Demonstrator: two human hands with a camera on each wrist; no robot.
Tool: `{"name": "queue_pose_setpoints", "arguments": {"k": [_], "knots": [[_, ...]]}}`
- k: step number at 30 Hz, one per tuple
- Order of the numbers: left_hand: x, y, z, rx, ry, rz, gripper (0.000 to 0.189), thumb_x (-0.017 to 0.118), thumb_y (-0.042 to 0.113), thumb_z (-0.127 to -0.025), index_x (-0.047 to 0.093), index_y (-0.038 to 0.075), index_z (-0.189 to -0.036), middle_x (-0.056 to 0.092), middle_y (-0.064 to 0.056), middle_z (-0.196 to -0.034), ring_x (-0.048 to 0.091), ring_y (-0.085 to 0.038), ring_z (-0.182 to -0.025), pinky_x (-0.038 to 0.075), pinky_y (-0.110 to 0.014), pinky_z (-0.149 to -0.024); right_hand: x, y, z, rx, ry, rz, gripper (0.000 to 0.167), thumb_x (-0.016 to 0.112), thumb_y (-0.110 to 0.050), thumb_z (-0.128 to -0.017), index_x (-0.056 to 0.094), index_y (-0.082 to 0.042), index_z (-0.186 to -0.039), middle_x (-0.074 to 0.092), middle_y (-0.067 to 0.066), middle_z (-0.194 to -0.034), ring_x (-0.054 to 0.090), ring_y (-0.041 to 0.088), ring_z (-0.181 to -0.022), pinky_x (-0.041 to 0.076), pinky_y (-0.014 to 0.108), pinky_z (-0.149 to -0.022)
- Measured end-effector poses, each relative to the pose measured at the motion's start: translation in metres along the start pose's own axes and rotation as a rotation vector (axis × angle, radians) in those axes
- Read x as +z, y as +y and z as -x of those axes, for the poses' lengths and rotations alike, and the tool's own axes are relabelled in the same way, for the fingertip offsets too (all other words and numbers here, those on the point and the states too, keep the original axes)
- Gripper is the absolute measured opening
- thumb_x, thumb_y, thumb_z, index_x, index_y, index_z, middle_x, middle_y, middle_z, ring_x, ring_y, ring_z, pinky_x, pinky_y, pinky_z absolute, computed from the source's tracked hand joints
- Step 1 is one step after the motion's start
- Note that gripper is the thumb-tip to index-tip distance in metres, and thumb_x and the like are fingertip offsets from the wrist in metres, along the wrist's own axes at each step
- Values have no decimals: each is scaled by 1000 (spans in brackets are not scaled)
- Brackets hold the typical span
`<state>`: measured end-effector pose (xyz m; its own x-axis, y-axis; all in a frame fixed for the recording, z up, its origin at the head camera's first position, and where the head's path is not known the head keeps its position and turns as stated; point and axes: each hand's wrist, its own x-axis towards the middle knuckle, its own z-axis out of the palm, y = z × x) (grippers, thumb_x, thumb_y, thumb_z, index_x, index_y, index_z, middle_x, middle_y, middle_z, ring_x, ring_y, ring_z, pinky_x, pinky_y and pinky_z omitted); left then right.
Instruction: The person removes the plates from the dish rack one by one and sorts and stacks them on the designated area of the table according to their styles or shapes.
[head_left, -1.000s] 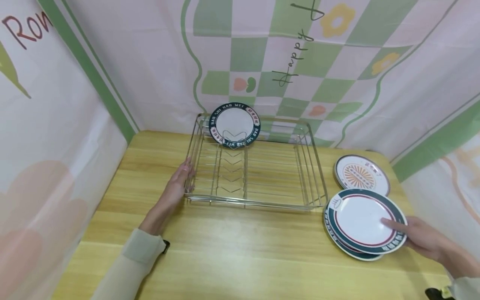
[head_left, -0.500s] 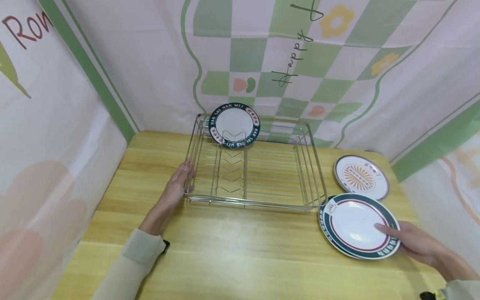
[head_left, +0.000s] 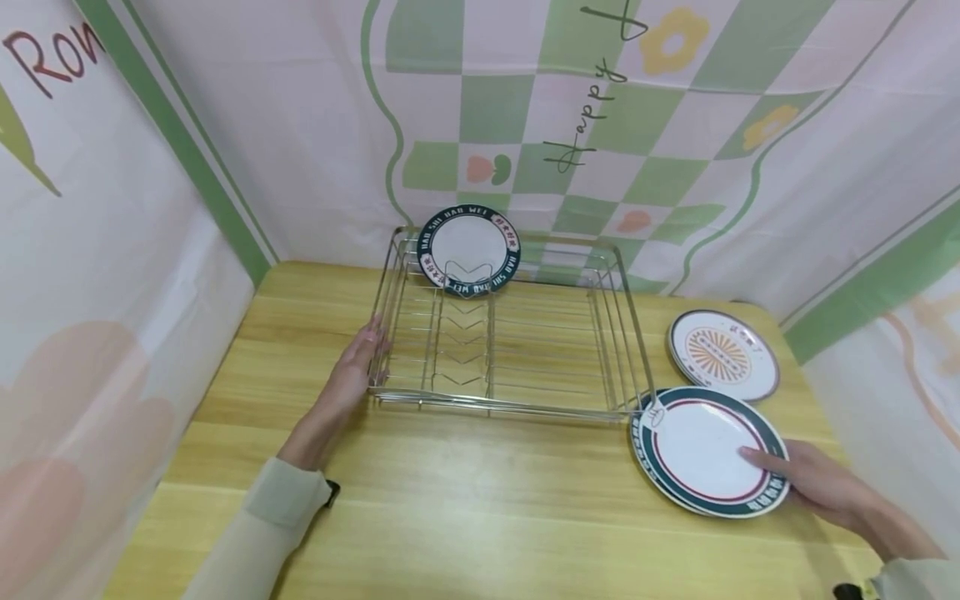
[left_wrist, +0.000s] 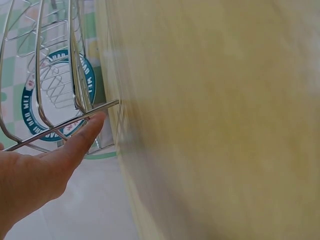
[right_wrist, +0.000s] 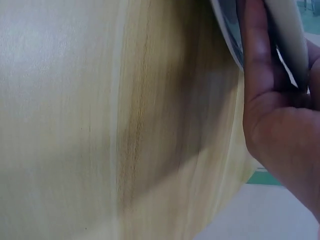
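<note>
My left hand (head_left: 354, 358) holds the left side of a wire dish rack (head_left: 555, 408), with some fingers hidden behind the wires. One finger (left_wrist: 85, 137) lies along a rail in the left wrist view. A small plate (head_left: 468, 246) with a dark green lettered rim stands upright at the rack's back left. My right hand (head_left: 825, 483) pinches the right rim of a white plate (head_left: 712, 446) with a green border and red ring, thumb on top. A second green-rimmed plate (head_left: 640, 454) shows beneath it; in the right wrist view fingers (right_wrist: 257, 55) lie between the two.
Behind the held plate, at the back right of the wooden table (head_left: 487, 508), lie stacked white plates, the top plate (head_left: 723, 354) bearing an orange sunburst. Printed cloth (head_left: 300, 125) hangs close around the table's back and sides. The held plate overlaps the rack's front right corner in the head view.
My right hand has shifted left with the green-rimmed plates, bringing them up to the rack's front right corner. The two plates overlap more evenly. My left hand and the rack have stayed put.
</note>
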<state>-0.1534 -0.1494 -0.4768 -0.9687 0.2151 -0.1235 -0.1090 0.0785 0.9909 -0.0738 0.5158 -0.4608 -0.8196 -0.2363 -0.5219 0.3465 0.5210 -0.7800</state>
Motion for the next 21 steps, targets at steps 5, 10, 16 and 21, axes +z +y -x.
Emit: {"name": "queue_pose_setpoints", "arguments": {"k": [5,10,16,21], "knots": [[0,-1,1,-8,1,-5,60,16,44,-117,6,22,-172,12,-13,-178,23,-38,-160,34,-65,-123,14,-9,1,35,155,227,55,51,-29,-114,52,23,-134,75,10,-88,70,14,-77,58,25,-72],[0,-2,1,-14,5,-11,60,16,45,-117,6,24,-172,12,-12,-178,24,-37,-160,34,-64,-123,22,-17,-1,63,243,340,56,53,-34,-113,50,19,-132,72,8,-83,67,14,-69,58,28,-63],[0,-2,0,-15,7,-5,61,16,45,-117,6,22,-172,13,-13,-177,25,-38,-160,35,-64,-123,22,-22,-3,76,338,595,65,58,-42,-109,48,20,-127,66,4,-76,60,16,-66,48,28,-57],[0,0,-1,-14,9,-1,61,17,44,-117,6,20,-172,13,-13,-177,25,-37,-160,36,-64,-122,21,-19,-7,88,358,712,76,61,-48,-106,43,22,-130,67,5,-76,62,24,-70,48,35,-58]]}}
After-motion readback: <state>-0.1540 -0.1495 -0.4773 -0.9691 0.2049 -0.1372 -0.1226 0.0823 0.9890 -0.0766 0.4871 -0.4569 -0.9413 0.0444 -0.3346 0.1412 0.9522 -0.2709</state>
